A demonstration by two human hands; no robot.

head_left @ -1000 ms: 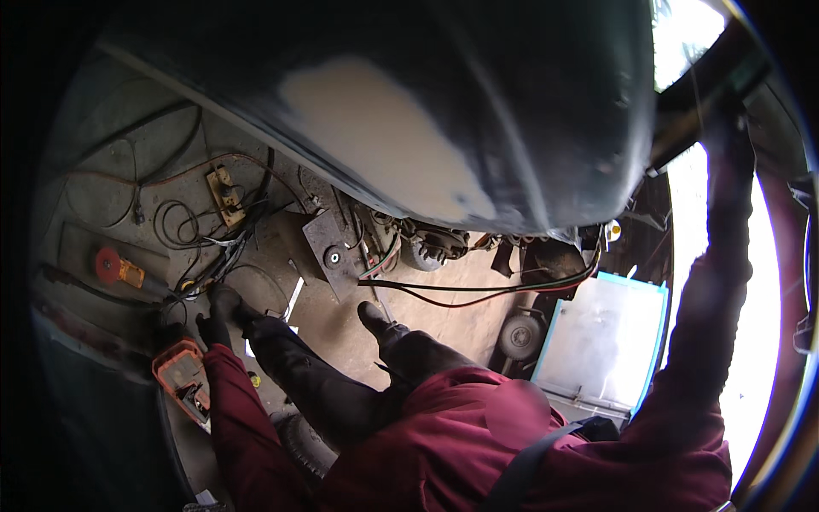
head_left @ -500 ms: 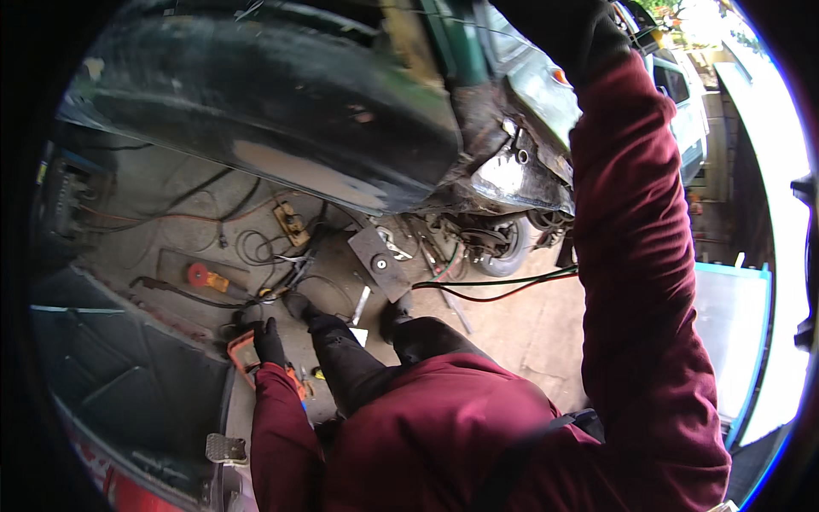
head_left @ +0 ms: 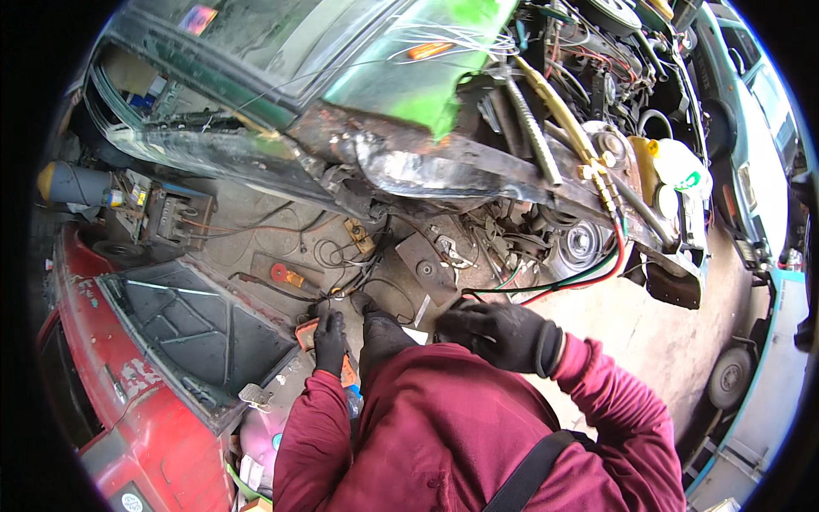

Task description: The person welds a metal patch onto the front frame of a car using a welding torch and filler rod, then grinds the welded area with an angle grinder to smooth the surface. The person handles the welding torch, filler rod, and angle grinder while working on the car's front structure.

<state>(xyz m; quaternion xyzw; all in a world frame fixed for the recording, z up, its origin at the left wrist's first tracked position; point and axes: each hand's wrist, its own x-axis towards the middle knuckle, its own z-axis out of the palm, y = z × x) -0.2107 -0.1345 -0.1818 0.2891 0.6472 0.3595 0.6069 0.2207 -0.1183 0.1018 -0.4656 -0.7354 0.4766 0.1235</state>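
My left hand, in a black glove, hangs low at my left side. Its fingers point down and are loosely apart, with nothing seen in them. Beside it on the floor is an orange-rimmed box. In front of my belly is my right hand, also gloved in black, its fingers curled toward my left. Whatever they may hold is hidden beneath the hand. A brass gas torch with red and green hoses rests on the stripped front end of a green car. The hoses run down toward my right hand.
An angle grinder with a red disc lies on the floor among cables. A metal plate with a hole lies ahead of my feet. A dark panel leans by a red car at left. An engine sits exposed ahead right.
My right arm has come down from high at the upper right to my belly. The view has shifted, now showing the engine, torch and red car. My left hand stays low.
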